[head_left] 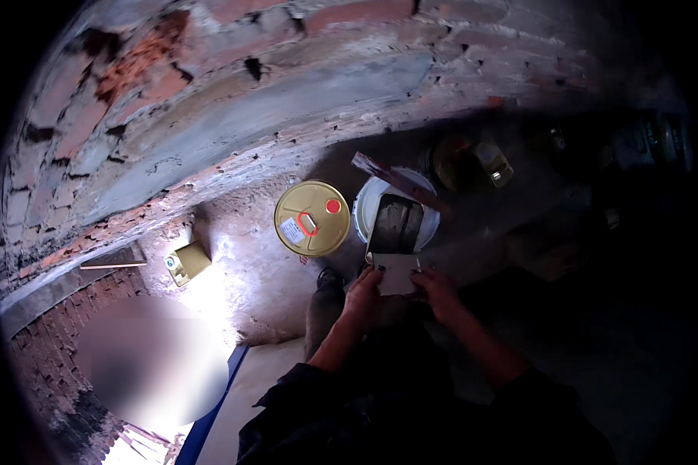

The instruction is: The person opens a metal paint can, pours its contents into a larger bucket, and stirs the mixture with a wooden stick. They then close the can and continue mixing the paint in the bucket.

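Observation:
My left hand (pixel 362 293) and my right hand (pixel 440 294) are closed on the two sides of a pale flat rectangular piece (pixel 399 275). Right beyond it, a dark rectangular piece (pixel 398 225) with a lighter edge lies over a round white bucket (pixel 363 203). Whether the pale and dark pieces are joined, I cannot tell. A worn wooden strip (pixel 395 178) rests slantwise across the bucket's far side. Left of the bucket stands a round gold metal drum (pixel 295 203) with a red cap and a red-rimmed handle on top.
A small gold can (pixel 188 263) stands on the brightly lit floor at left. Along the far side runs a rough brick wall (pixel 240 101). More containers (pixel 492 164) sit in shadow at right. A blue edge (pixel 214 407) borders a pale surface at lower left, near a blurred patch.

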`<state>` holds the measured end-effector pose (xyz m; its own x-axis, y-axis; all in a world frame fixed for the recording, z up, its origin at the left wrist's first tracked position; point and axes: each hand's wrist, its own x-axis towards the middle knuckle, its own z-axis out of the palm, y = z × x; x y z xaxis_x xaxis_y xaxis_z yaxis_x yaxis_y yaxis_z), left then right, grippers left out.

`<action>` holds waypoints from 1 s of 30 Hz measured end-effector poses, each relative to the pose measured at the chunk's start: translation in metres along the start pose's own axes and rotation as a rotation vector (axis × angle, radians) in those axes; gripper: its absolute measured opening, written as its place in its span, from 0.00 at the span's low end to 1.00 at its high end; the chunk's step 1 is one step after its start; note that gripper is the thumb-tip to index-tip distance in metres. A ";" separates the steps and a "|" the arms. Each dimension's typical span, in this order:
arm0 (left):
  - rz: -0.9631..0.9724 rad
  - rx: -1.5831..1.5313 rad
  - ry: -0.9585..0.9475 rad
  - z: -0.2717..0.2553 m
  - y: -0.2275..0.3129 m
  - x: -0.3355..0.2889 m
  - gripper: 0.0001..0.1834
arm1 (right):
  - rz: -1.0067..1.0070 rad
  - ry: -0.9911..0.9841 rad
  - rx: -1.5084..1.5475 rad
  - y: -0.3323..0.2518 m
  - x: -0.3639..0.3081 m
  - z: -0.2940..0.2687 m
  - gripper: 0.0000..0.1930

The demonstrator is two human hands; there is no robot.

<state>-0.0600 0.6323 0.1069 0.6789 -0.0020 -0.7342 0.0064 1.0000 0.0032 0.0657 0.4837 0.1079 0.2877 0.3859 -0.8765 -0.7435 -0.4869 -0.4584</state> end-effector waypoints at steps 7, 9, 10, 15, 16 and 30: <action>0.148 0.269 0.175 -0.014 0.001 0.003 0.21 | 0.013 -0.165 0.034 -0.008 0.010 -0.013 0.14; 0.267 0.415 0.239 -0.040 0.001 -0.013 0.21 | 0.052 -0.163 0.080 -0.009 0.021 -0.020 0.14; 0.294 0.412 0.267 -0.043 0.002 -0.026 0.22 | 0.053 -0.128 0.024 -0.005 0.033 -0.031 0.15; 0.220 0.142 0.219 0.005 0.015 -0.097 0.24 | -0.504 0.281 -0.909 0.085 0.166 -0.186 0.22; 0.256 0.160 0.271 -0.001 0.013 -0.112 0.25 | -0.556 0.352 -1.040 0.086 0.181 -0.188 0.24; 0.424 0.077 0.689 -0.038 -0.026 -0.167 0.26 | -0.414 0.563 -1.253 0.010 0.309 -0.151 0.33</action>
<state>-0.2017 0.6072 0.2035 0.0306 0.4069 -0.9130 -0.0823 0.9113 0.4034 0.2387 0.4800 -0.1899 0.7647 0.4563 -0.4549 0.3785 -0.8895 -0.2560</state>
